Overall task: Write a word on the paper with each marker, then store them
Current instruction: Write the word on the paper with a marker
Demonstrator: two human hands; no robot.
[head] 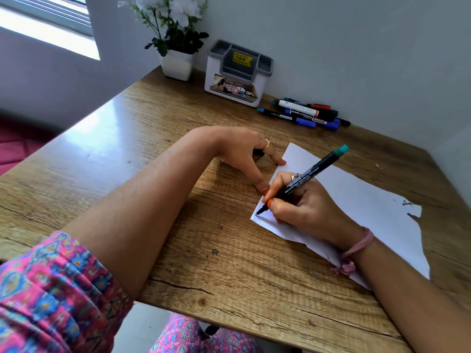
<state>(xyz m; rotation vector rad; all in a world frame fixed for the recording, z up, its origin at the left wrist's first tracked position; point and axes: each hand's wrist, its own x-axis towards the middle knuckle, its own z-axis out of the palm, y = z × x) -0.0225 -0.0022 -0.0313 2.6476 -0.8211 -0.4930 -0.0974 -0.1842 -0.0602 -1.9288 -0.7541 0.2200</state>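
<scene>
A white sheet of paper (356, 200) lies on the wooden table (178, 225). My right hand (305, 207) grips a black marker with a teal end (313, 171), uncapped. Its tip touches the paper's near-left corner, beside a small dark stroke. My left hand (244, 151) rests on the table at the paper's left edge. Its thumb and one straight finger press the edge, while its curled fingers hold a small dark piece, apparently the marker's cap (258, 152). Several more markers (303, 113) lie in a pile at the back. A white and grey organiser box (237, 72) stands left of them.
A white pot of white flowers (177, 63) stands in the back-left corner beside the organiser. Walls close off the table's far and right sides. The paper's right edge is torn and carries small dark marks (407, 203). The table's near edge runs just before my lap.
</scene>
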